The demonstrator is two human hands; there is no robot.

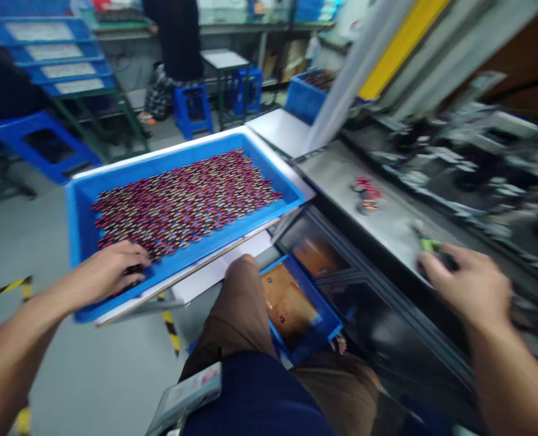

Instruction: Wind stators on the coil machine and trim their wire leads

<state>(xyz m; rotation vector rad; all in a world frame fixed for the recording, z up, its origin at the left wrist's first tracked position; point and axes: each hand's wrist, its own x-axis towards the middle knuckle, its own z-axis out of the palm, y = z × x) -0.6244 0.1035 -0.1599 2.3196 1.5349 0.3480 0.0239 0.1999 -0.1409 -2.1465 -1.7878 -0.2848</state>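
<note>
My left hand (122, 266) is at the near left corner of a blue tray (232, 221), its fingers curled over small dark pieces whose shape is partly hidden. Rows of small red, black and copper-coloured ring-like parts (187, 200) cover most of the tray floor. Over the metal bench, my right hand (469, 281) grips a hand tool with a green and black handle (432, 247). Its narrow tip points away from me, too blurred to tell its exact kind. A small loose pile of red, black and copper-coloured parts (368, 194) lies on the bench beyond the tool.
Machinery (469, 157) runs along the bench's right side, beside a slanting grey post (360, 66). Below, between tray and bench, stands a blue bin (328, 330) with a brown sheet inside. Blue stools (191, 109), stacked trays (55, 54) and another person (173, 42) are farther back.
</note>
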